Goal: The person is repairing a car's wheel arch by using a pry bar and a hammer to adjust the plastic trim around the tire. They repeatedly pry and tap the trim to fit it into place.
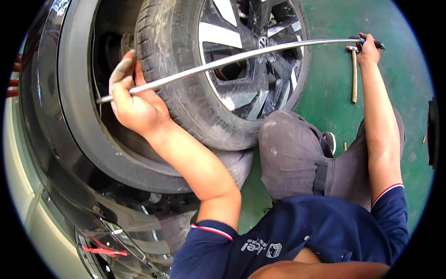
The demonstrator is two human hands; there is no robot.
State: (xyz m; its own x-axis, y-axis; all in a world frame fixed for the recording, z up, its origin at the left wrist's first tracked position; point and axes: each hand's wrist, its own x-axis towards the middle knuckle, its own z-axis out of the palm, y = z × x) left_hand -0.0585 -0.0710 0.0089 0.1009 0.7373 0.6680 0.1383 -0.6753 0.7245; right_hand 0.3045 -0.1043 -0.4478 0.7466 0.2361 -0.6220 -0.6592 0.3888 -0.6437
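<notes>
A long silver pry bar (204, 68) crosses in front of the car wheel (174, 51), its dark handle at the right. Near the bar's tip, my left hand (139, 104) steadies it between the thumb and fingers, inside the wheel arch beside the tyre tread. That hand's fingertips point up toward the tyre, and its grip looks light. Over the green floor at the right, the fingers of my right hand (369, 50) are wrapped round the handle. The wheel has black and silver spokes and tilts out from the arch.
A wooden-handled hammer (354, 76) lies on the green floor (332, 18) below my right hand. The black wheel arch trim (76, 107) and glossy car body (42, 139) curve along the left. My bent knee (288, 135) is close to the tyre's lower edge.
</notes>
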